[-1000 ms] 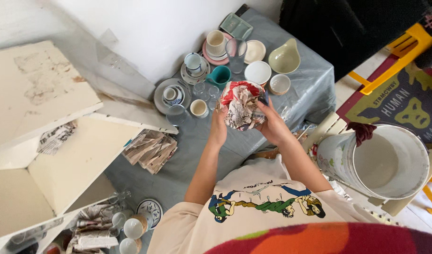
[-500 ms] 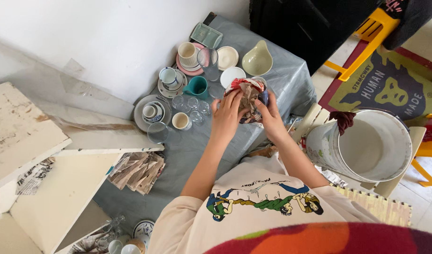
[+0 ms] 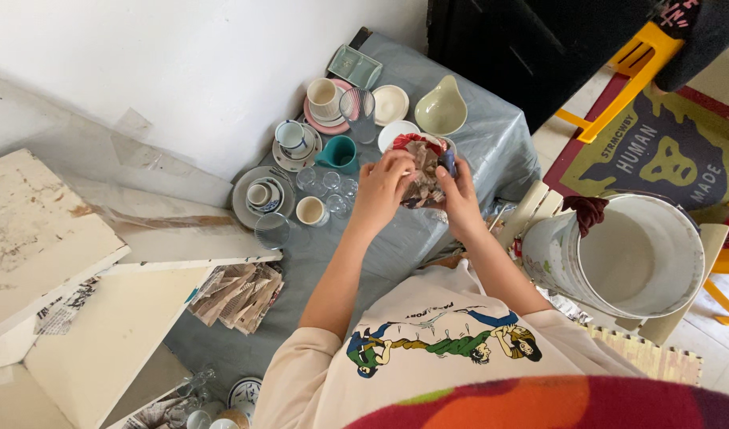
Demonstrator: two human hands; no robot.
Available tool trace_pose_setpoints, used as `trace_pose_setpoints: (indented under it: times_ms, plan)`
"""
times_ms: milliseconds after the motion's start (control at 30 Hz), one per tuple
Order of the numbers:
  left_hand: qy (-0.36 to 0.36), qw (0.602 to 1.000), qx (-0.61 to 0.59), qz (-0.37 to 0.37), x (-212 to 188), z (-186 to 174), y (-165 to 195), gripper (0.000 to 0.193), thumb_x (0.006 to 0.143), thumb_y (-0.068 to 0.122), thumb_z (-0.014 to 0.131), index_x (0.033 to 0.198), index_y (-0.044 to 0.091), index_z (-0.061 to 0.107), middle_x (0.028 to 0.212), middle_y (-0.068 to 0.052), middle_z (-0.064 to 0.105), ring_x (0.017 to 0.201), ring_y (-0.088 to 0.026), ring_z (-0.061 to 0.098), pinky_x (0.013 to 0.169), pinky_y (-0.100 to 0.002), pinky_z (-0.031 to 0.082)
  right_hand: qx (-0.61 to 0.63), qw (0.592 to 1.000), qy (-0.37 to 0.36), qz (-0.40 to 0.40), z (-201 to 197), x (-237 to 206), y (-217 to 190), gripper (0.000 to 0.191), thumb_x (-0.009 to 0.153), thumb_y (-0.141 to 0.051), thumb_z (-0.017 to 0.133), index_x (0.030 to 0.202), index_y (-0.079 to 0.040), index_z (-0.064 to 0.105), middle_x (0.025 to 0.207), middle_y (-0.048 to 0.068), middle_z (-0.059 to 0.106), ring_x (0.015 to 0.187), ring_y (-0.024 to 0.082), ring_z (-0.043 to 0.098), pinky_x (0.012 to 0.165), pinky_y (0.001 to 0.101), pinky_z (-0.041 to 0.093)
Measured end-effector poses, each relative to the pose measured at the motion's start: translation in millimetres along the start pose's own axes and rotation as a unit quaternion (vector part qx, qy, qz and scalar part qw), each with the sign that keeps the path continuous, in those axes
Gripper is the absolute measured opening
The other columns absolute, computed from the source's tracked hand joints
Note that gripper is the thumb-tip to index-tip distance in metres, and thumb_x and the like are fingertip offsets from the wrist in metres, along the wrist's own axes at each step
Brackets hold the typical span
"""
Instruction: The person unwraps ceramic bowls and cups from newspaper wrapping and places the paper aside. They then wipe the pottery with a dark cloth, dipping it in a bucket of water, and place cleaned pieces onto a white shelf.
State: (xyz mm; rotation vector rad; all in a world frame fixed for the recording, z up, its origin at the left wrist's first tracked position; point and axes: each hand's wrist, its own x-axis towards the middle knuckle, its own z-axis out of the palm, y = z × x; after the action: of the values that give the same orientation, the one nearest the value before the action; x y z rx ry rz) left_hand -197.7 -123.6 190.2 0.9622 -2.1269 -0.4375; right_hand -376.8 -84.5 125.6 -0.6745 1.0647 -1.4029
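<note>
The person is wrapping a piece of crockery in crumpled newspaper (image 3: 422, 179), and by my judgement this one piece is about half done: the paper is already covering most of it, but the edges are standing loose and a blue part of the object is showing on the right side. The left hand (image 3: 384, 181) is closing around the left side of the bundle, and the right hand (image 3: 458, 191) is gripping its right side, fingers pressing the paper in. The bundle is being held just above the table (image 3: 491, 143), near the white bowl (image 3: 398, 132). Much seems to be left: the teal mug (image 3: 339, 153), the cups on saucers (image 3: 294, 141), the small glasses (image 3: 329, 183) and the pale green dish (image 3: 442, 109) are standing unwrapped. A pile of folded newspaper sheets (image 3: 239, 294) is lying at the near corner of the table.
</note>
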Motion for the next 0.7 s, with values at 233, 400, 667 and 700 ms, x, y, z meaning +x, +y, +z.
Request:
trace_pose_setpoints:
  times_ms: [233,400,667,700]
  plan:
    - [0.132,0.918,-0.355,-0.114,-14,4,-14,0.011,0.108,0.015,0.061,0.112,0.008,0.054,0.105,-0.008,0.068,0.098,-0.022,0.068,0.09,-0.038,0.053,0.118,0.99,-0.025,0.071,11,3,-1,0.045,0.1,-0.037,0.046,0.139,-0.015,0.045,0.131,0.008,0.063,0.11,0.026,0.071,0.079,0.0512,0.066]
    - [0.199,0.9,-0.387,0.023,-51,6,-33,0.014,0.11,0.016,0.059,0.112,0.008,0.047,0.093,-0.01,0.072,0.092,-0.019,0.069,0.114,-0.042,0.045,0.14,0.988,0.013,0.06,13,3,8,0.046,0.106,-0.036,0.047,0.142,-0.01,0.044,0.131,0.012,0.064,0.109,0.026,0.071,0.082,0.0473,0.065]
    - [0.031,0.859,-0.483,-0.165,-100,-17,-57,0.024,0.102,0.026,0.066,0.114,0.006,0.06,0.092,-0.01,0.077,0.089,-0.019,0.076,0.098,-0.044,0.049,0.04,0.991,0.126,-0.017,-5,15,27,0.042,0.104,-0.028,0.054,0.143,-0.018,0.041,0.125,-0.001,0.059,0.106,0.014,0.058,0.085,0.0324,0.051]
    - [0.001,0.824,-0.52,-0.225,-98,-22,-55,0.029,0.1,0.03,0.066,0.116,0.006,0.064,0.093,-0.01,0.078,0.087,-0.018,0.077,0.089,-0.044,0.053,-0.017,0.992,0.081,-0.094,-7,18,30,0.038,0.109,-0.025,0.054,0.144,-0.012,0.044,0.126,0.002,0.059,0.11,0.013,0.055,0.093,0.0294,0.048]
